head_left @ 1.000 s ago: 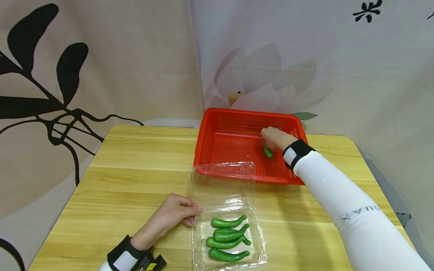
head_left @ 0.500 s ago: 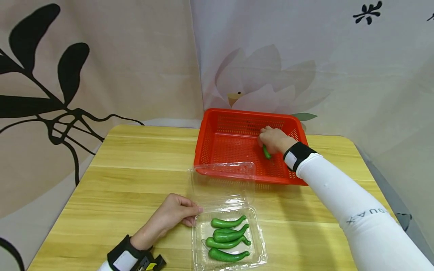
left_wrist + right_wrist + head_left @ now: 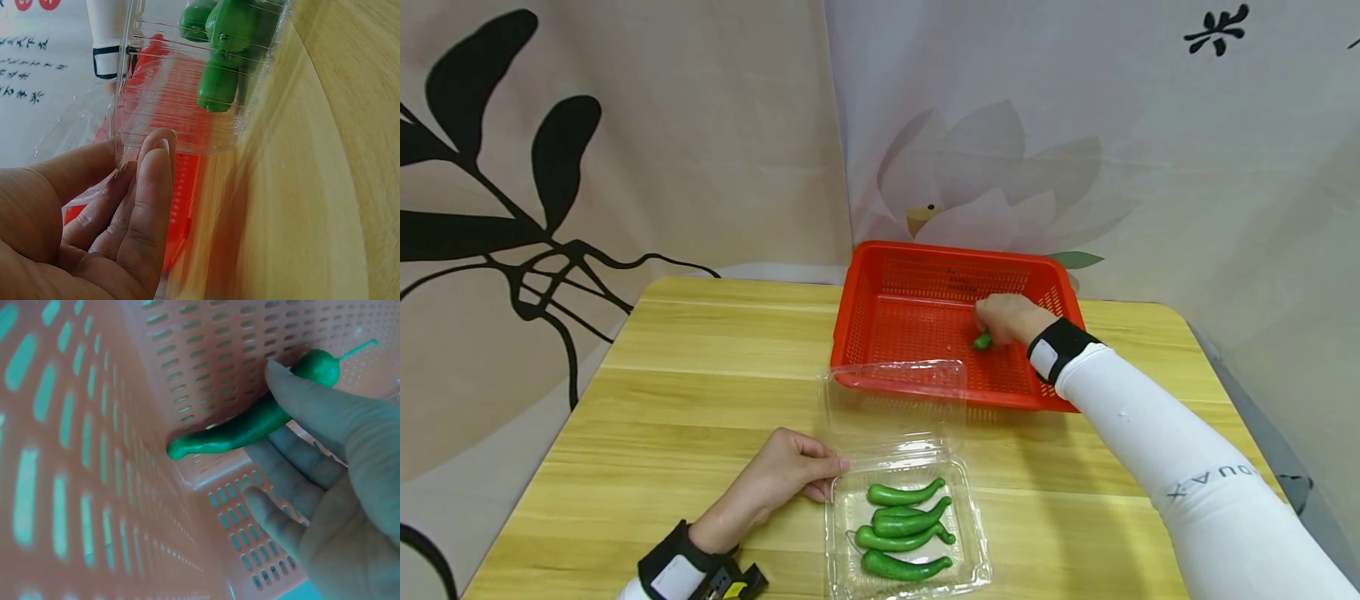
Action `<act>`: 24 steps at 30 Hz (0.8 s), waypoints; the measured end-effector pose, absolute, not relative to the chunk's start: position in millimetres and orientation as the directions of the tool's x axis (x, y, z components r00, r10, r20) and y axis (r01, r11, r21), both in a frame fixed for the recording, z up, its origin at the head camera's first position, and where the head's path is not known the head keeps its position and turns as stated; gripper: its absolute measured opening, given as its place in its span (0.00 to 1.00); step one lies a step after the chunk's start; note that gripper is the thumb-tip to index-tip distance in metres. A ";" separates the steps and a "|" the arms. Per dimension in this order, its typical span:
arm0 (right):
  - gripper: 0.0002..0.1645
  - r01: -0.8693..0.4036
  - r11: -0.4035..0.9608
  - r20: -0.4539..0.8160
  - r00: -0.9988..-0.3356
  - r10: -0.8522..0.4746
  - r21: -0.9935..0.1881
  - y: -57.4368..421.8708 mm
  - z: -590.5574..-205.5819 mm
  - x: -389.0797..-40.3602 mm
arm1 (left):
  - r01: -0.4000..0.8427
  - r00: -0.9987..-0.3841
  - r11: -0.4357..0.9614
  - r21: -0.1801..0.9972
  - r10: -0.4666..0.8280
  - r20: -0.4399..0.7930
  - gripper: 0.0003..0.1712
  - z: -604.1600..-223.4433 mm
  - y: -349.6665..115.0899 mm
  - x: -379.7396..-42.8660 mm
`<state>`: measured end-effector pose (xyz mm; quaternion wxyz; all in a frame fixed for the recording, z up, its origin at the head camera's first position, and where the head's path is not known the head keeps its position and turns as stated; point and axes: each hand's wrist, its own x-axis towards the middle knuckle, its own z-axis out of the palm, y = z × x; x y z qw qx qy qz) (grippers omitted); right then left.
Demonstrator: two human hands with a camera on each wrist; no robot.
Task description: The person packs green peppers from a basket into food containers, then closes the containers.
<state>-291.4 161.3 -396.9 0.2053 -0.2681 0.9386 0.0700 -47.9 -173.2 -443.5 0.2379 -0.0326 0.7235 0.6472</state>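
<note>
Inside the red perforated basket [image 3: 910, 312], my right hand [image 3: 1009, 318] pinches a green chili pepper [image 3: 231, 433] between thumb and fingers. In the right wrist view the pepper's thin stem points to the upper right and its tip lies close to the basket wall. My left hand [image 3: 797, 467] pinches the upper left edge of a clear plastic clamshell box [image 3: 964, 575] between thumb and fingers. Several green chili peppers [image 3: 906, 568] lie side by side in the box's base. Its lid [image 3: 887, 421] stands raised, its far end over the basket's front rim.
The wooden table [image 3: 685, 392] holds the box near its front and the basket at the back. Behind the table hangs a printed cloth [image 3: 715, 125] with plant and flower shapes.
My right hand shifts slightly within the basket, and the pepper in it has turned, so less of it shows in the head view. The left hand and the box stay in place.
</note>
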 end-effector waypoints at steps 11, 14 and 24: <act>0.09 -0.501 0.860 -0.337 -0.797 -0.501 -0.095 166.7 -383.9 -290.3 | -0.350 -0.886 0.163 0.922 0.263 -0.383 0.13 -444.4 -173.2 -47.5; 0.06 -0.502 0.855 -0.308 -0.800 -0.515 -0.126 168.6 -380.2 -289.5 | -0.346 -0.887 0.166 0.923 0.263 -0.380 0.13 -444.6 -173.5 -47.4; 0.10 -0.445 0.854 -0.238 -0.828 -0.507 -0.271 177.9 -364.8 -284.3 | -0.343 -0.888 0.164 0.925 0.265 -0.376 0.14 -445.6 -173.4 -47.4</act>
